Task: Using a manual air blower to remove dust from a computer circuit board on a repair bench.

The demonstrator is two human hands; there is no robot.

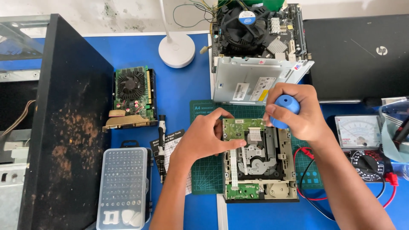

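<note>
An opened optical disc drive (260, 170) lies on a green cutting mat (208, 170), its green circuit board and white ribbon cable exposed. My left hand (204, 136) rests on the drive's left edge, fingers pressing on the circuit board. My right hand (294, 113) is closed round a blue-handled screwdriver (283, 108), held upright over the drive's upper right part. The tool's tip is hidden behind the hand.
The drive's grey metal cover (251, 81) leans by a motherboard with a fan (251, 25). A graphics card (132, 96), a bit-set case (123, 187) and a black driver (162, 145) lie left. A dark computer case (64, 127), a lamp base (177, 49), a laptop (358, 55) and a multimeter (362, 145) surround the mat.
</note>
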